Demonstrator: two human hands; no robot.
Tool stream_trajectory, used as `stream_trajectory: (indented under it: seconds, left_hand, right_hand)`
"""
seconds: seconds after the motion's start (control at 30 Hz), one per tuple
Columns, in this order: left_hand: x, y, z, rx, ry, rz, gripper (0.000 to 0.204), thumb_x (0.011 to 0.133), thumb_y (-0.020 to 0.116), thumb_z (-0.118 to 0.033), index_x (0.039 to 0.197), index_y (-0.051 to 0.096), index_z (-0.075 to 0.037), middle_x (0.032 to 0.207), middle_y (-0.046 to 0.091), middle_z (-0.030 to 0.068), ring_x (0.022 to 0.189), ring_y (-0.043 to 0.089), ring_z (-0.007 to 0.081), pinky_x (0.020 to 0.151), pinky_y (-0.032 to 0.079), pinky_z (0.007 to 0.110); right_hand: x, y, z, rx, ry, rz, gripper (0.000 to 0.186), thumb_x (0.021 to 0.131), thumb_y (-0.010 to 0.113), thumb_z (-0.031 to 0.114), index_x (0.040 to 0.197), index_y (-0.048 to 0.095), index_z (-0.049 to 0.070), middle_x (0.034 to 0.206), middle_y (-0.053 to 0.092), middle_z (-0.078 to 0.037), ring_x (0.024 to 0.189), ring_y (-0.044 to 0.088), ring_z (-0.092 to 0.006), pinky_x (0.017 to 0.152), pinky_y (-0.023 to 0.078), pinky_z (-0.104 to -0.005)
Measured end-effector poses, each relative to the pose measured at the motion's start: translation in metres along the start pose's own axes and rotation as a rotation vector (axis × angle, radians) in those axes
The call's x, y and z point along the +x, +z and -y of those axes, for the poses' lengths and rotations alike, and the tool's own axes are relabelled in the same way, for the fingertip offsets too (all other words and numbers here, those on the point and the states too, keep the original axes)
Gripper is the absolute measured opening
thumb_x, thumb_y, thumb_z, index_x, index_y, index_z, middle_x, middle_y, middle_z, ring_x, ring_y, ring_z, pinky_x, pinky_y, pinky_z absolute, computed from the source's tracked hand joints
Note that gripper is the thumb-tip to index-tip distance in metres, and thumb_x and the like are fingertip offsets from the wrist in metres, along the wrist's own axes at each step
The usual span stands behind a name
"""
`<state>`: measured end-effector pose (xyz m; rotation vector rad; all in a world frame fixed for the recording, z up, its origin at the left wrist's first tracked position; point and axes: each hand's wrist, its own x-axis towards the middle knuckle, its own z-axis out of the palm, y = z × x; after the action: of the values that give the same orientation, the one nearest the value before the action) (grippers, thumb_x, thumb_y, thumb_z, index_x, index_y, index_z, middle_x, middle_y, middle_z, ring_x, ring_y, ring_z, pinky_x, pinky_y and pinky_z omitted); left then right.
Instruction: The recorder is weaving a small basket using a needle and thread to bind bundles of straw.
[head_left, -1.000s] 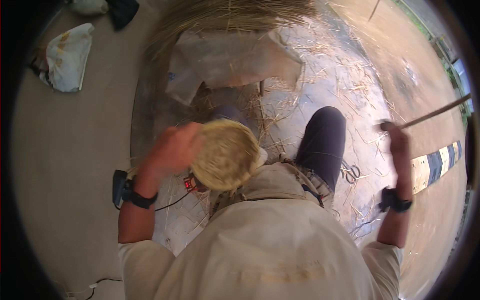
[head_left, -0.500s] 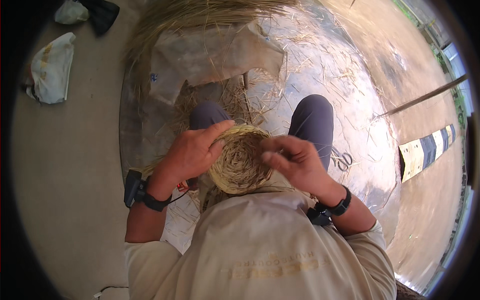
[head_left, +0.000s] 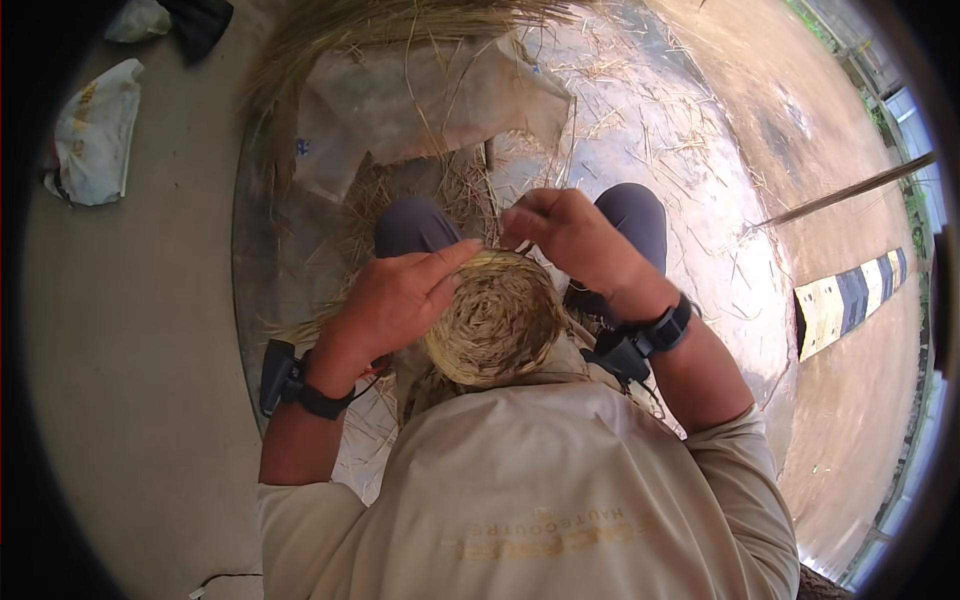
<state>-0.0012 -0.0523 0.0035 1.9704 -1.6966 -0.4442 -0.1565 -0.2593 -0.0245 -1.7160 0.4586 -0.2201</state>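
Observation:
A small round woven straw basket [head_left: 495, 320] rests in my lap between my knees, its hollow side facing up. My left hand [head_left: 400, 300] is closed on its left rim, index finger stretched along the far edge and thumb by the inside. Just beyond the far rim, my right hand [head_left: 580, 240] is held with its fingers bent and pinched together. What those fingertips hold, perhaps a strand, is too small to make out.
Past my knees a crumpled translucent plastic sheet [head_left: 420, 100] lies under a bundle of long straw [head_left: 400, 30]. Loose straw litters the ground sheet [head_left: 720, 220]. A white bag [head_left: 98, 135] sits far left. A striped barrier strip [head_left: 850, 298] and a pole [head_left: 850, 190] are at right.
My right hand has moved from the basket's right inner side up and away to its far rim. The basket has shifted slightly right, with my left hand still on its rim.

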Motion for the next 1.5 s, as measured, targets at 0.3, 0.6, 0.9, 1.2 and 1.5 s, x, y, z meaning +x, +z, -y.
stream_trajectory:
  seconds: [0.3,0.6,0.9,1.2,1.5]
  left_hand:
    - [0.003,0.015,0.018,-0.024,0.113,-0.115,0.040,0.094,0.068,-0.011,0.134,0.067,-0.014,0.096,0.076,0.0147,0.083,0.074,0.0354,0.071,0.061,0.044]
    - [0.009,0.011,0.012,-0.042,0.088,-0.021,0.037,0.094,0.069,-0.006,0.131,0.069,-0.008,0.101,0.076,0.0182,0.090,0.075,0.0356,0.076,0.061,0.041]
    - [-0.004,0.005,0.016,0.153,0.110,0.023,0.037,0.093,0.067,-0.010,0.130,0.067,-0.005,0.091,0.073,0.0189,0.076,0.072,0.0379,0.065,0.058,0.045]
    - [-0.022,0.025,0.026,-0.064,-0.032,-0.077,0.030,0.097,0.060,-0.007,0.125,0.062,0.003,0.102,0.073,0.0258,0.089,0.072,0.0451,0.073,0.057,0.050]
    - [-0.010,0.022,0.012,0.010,0.020,-0.060,0.031,0.096,0.061,-0.010,0.126,0.060,0.000,0.102,0.072,0.0234,0.094,0.071,0.0434,0.077,0.058,0.051]
  right_hand:
    - [-0.021,-0.069,-0.029,-0.313,0.052,0.366,0.040,0.101,0.070,0.036,0.111,0.073,-0.003,0.083,0.068,-0.003,0.073,0.062,-0.0132,0.066,0.048,-0.0306]
    - [0.015,-0.020,-0.020,1.203,0.159,0.329,0.039,0.111,0.050,0.038,0.120,0.067,0.004,0.093,0.071,0.000,0.079,0.063,-0.0155,0.062,0.045,-0.0287]
    - [-0.004,-0.040,-0.040,0.984,0.301,-0.027,0.035,0.112,0.052,0.032,0.097,0.064,0.003,0.067,0.036,0.005,0.057,0.032,-0.0082,0.050,0.029,-0.0250]
    - [-0.030,-0.036,-0.050,1.072,0.262,-0.122,0.033,0.110,0.054,0.031,0.097,0.064,0.002,0.067,0.036,0.006,0.058,0.032,-0.0090,0.052,0.030,-0.0262]
    - [0.029,0.040,0.053,0.098,-0.778,0.111,0.013,0.087,0.070,0.013,0.095,0.069,0.003,0.084,0.067,-0.011,0.073,0.066,-0.0276,0.068,0.056,-0.0437]
